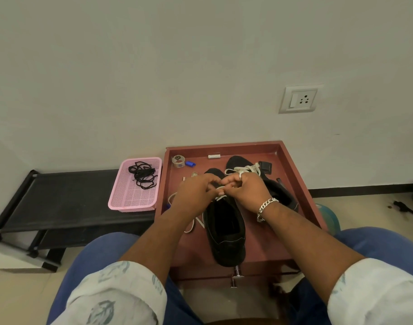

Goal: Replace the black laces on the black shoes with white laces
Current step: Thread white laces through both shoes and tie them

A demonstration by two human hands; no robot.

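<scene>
A black shoe (225,233) lies heel toward me on the reddish-brown tray table (301,174). Over its lacing area my left hand (196,195) and my right hand (247,191) meet, both pinching a white lace (220,197) that trails off to the left of the shoe. The eyelets are hidden under my fingers. A second black shoe (278,191) with a white lace (245,169) lies behind my right hand. The black laces (143,175) sit tangled in a pink basket (135,202).
The pink basket rests on a low black rack (67,200) left of the tray. Small items lie at the tray's back: a tape roll (178,161), a blue cap (189,163), a white stick (214,156), a black square object (265,166). A wall socket (299,99) is above.
</scene>
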